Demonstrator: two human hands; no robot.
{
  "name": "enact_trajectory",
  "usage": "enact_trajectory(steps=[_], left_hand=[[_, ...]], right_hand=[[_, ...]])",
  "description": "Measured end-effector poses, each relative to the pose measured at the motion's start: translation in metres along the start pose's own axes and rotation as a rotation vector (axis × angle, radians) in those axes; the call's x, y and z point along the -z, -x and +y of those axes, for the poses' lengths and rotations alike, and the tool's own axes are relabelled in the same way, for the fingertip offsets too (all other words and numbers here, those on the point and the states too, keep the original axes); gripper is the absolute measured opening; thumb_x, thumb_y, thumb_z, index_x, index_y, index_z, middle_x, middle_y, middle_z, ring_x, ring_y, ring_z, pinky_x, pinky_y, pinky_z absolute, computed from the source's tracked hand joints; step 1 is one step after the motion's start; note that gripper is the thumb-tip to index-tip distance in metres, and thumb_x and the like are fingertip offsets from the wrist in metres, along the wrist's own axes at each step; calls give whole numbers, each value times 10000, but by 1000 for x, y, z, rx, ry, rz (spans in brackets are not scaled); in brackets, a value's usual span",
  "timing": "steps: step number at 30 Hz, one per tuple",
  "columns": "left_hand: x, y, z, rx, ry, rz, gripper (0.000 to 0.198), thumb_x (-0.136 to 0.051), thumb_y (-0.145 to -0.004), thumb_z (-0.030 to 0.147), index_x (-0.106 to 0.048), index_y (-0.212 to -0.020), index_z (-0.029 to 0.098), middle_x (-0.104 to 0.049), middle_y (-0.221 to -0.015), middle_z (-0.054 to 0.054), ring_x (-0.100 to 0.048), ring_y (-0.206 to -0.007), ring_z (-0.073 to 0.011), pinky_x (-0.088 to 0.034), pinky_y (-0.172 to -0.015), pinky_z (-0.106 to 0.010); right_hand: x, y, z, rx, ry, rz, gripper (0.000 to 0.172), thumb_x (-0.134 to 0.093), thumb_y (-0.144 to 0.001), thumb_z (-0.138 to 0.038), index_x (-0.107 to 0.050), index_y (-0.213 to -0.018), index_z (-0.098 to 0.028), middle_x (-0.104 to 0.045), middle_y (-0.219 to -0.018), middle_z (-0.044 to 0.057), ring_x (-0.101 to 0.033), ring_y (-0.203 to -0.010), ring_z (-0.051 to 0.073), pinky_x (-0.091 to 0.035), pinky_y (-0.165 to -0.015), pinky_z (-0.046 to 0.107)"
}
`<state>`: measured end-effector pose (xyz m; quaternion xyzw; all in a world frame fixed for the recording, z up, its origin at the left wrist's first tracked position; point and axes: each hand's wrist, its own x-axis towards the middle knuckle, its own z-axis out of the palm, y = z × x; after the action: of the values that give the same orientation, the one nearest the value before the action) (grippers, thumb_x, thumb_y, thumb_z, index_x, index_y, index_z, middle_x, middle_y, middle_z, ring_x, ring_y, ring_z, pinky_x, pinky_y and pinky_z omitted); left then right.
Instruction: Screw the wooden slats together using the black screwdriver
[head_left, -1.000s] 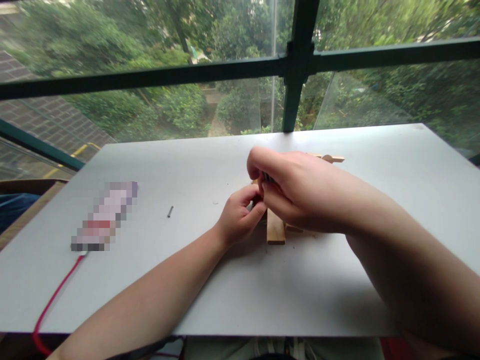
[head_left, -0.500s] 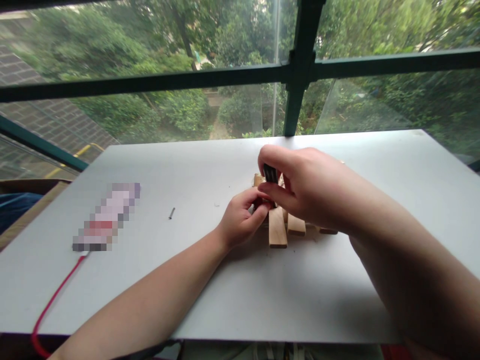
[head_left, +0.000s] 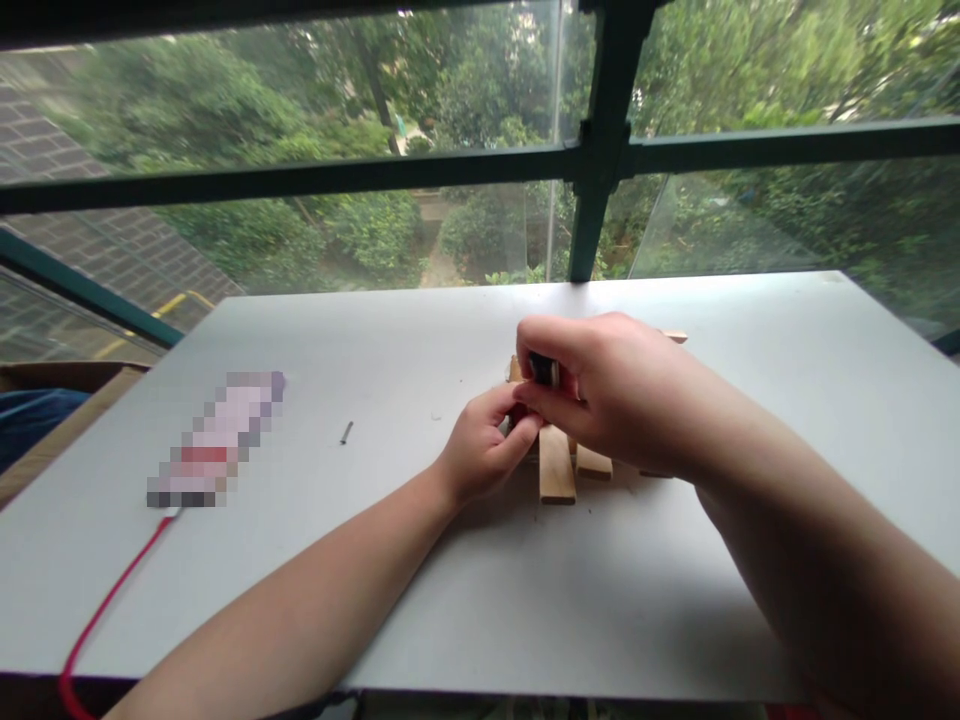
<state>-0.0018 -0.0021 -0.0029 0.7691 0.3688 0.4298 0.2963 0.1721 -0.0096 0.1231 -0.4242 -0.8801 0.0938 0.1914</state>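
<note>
My right hand (head_left: 607, 395) is curled over a small wooden assembly (head_left: 557, 470) of flat slats lying on the white table (head_left: 480, 560). Its thumb and forefinger pinch a short dark tool handle (head_left: 543, 370) that stands upright over the wood. My left hand (head_left: 484, 445) sits just left of the slats, fingers closed in a pinch at the base of the tool; what it grips is hidden. The far end of another slat (head_left: 675, 337) peeks out behind my right hand.
A small metal screw or pin (head_left: 346, 432) lies loose on the table to the left. Farther left is a pixelated object (head_left: 214, 440) with a red cord (head_left: 105, 610) trailing off the front edge. A window with a dark green frame (head_left: 592, 150) stands behind the table.
The dark tool has sunk lower into my right hand's grip and the hand has tipped forward a little. The view has shifted slightly downward. My left hand has stayed in place.
</note>
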Motion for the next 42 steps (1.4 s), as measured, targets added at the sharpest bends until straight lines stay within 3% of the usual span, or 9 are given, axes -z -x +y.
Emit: enact_trajectory(steps=[3,6,12,22,32,37,42], left_hand=[[0,1,-1,-3,-12,14,138,-551,-866,263,-642,-879,160,-645,-769,-17,-575,-709,-144,-472,-658,-239],[0,1,0,5,-28,24,117,-557,-857,253,-627,-835,161,-625,-757,-8,-554,-702,-138,-466,-655,-236],[1,0,2,35,14,1,123,-558,-862,259,-628,-887,161,-631,-777,-14,-559,-722,-145,-461,-644,-236],[1,-1,5,56,86,-45,112,-517,-880,190,-626,-887,164,-655,-851,-15,-574,-757,-131,-461,-708,-234],[2,-2,6,73,86,-64,119,-517,-886,211,-620,-885,153,-650,-863,-20,-563,-767,-133,-456,-724,-234],[1,-1,5,51,91,-46,119,-530,-879,207,-634,-909,159,-648,-865,-14,-573,-782,-136,-453,-730,-231],[1,0,4,54,88,-41,121,-534,-878,215,-633,-925,163,-651,-870,-14,-575,-789,-139,-456,-745,-239]], right_hand=[[-2,0,2,2,-38,0,45,-517,-829,-255,-521,-868,-234,-571,-700,-16,-444,-593,124,-255,-542,262],[-2,1,2,27,-87,-34,129,-483,-842,-225,-551,-950,-243,-607,-772,-5,-477,-630,129,-274,-560,260],[4,4,-1,43,-98,-112,139,-454,-834,-194,-541,-940,-213,-617,-781,16,-501,-658,146,-285,-577,268],[4,9,5,23,-24,-124,401,-488,-832,-165,-508,-1220,-265,-685,-907,32,-591,-794,190,-343,-653,279],[7,8,0,-14,63,-86,215,-483,-873,-228,-591,-1046,-298,-690,-855,0,-591,-753,167,-296,-585,257],[7,7,0,-36,84,-92,97,-511,-876,-310,-594,-907,-271,-626,-708,-21,-519,-610,129,-256,-537,255],[5,5,1,-43,102,-56,161,-540,-862,-363,-527,-766,-235,-567,-664,-27,-436,-553,107,-209,-506,254]])
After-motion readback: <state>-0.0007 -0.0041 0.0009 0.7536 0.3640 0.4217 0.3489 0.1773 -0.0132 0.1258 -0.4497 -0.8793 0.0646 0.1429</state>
